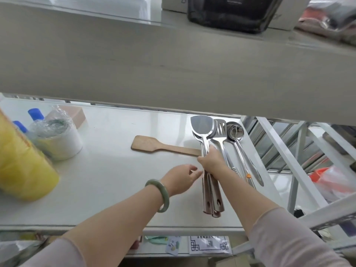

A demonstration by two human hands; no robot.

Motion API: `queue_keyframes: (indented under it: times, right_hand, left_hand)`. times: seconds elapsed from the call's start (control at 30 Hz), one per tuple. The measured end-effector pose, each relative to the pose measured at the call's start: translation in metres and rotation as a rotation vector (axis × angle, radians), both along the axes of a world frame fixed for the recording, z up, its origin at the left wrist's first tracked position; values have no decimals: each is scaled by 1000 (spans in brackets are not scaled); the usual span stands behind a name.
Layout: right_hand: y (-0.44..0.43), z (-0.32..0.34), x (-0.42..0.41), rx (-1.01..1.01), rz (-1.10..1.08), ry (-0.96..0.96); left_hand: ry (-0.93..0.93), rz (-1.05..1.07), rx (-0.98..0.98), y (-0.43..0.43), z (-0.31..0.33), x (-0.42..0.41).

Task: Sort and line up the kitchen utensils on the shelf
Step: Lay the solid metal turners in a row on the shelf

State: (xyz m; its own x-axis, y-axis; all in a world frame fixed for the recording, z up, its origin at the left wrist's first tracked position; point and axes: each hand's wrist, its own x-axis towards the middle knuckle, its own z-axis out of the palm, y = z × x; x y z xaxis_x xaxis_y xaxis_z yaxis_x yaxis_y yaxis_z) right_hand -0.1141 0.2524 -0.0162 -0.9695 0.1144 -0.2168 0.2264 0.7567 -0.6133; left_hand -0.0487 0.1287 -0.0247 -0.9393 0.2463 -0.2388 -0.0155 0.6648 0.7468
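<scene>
On the white shelf (107, 170), my right hand (212, 160) grips the steel shafts of a stack of metal spatulas (201, 125) with brown handles (212, 201). To their right lie a slotted turner (221, 130) and a steel ladle (235, 132), side by side, heads pointing away from me. A wooden spatula (154, 145) lies crosswise just left of the stack, its handle end touching it. My left hand (181, 180), with a green bangle on the wrist, hovers open close to the stacked handles.
At the shelf's left stand a yellow container (21, 164), blue-capped bottles (35, 114), a plastic-wrapped white tub (57, 137) and a brown box (77, 114). An upper shelf board (173, 64) overhangs. White rack bars (285, 157) border the right side.
</scene>
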Motion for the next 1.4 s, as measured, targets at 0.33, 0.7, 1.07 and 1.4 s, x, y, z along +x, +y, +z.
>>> queue_keyframes:
  times: [0.33,0.7,1.07,1.4]
  right_hand:
    - [34,-20,-3,214,62,44]
    - [43,-25,-11,240,14,93]
    - [50,-15,-23,150,34,173]
    - [150,-33,8,320,68,-34]
  left_hand:
    - [68,-15,-630,-3,-22,-76]
    - [94,85,-473,-34,-32,-56]
    - [162,-116,-173,34,-40,-12]
    - [98,214,-233,82,-59,19]
